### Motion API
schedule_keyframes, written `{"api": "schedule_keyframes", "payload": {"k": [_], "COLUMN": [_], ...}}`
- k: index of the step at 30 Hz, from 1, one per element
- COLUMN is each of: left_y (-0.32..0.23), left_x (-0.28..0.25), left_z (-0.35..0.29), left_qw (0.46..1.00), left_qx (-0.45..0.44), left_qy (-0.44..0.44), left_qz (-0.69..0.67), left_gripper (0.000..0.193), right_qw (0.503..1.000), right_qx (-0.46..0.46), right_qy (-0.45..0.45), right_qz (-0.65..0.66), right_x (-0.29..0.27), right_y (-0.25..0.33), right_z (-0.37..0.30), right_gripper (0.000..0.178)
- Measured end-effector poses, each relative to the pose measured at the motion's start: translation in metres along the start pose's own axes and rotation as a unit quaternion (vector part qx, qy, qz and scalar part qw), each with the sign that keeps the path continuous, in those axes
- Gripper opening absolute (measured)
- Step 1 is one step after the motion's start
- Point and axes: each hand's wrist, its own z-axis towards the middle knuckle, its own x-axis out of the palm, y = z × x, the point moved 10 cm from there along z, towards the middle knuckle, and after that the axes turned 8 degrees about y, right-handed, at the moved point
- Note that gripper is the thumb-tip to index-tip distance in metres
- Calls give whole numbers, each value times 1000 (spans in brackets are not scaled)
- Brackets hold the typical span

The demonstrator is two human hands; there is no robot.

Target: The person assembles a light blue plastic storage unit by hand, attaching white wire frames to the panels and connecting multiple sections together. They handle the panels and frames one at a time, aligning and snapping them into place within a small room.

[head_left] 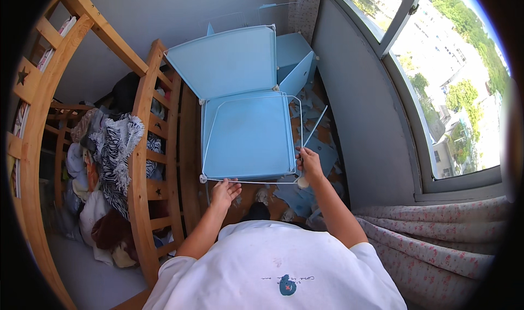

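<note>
Hands at near edge of blue panel (pixel 248 135): right hand (pixel 309 165) fingers gripping its right corner; left hand (pixel 225 191) open, palm touching underneath.

Panel cube (pixel 245 135) between bed frame (pixel 147 146) – left – and wall (pixel 360 119)

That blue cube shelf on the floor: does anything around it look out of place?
Yes. Torn blue scraps litter the wooden floor around the blue panel both hands hold, and one side panel juts out askew behind it.
</note>
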Motion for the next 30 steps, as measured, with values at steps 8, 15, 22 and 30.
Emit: {"api": "schedule_keyframes", "payload": {"k": [8,15,22,30], "left_y": [-13,-6,-30,-31], "left_x": [-19,-30,-68,7], "left_z": [20,20,7,-27], "left_qw": [1000,995,994,949], "left_qx": [4,-38,-89,-170], "left_qy": [0,-19,-34,109], "left_qz": [-28,-86,-44,243], "left_gripper": [17,30,38,33], "right_qw": [999,998,995,980], "right_qx": [22,46,68,102], "right_qy": [23,7,28,56], "right_qz": [-35,-35,70,162], "right_x": [27,16,12,9], "right_y": [-3,0,-3,-22], "right_z": [36,18,0,-21], "right_gripper": [25,28,27,21]}}
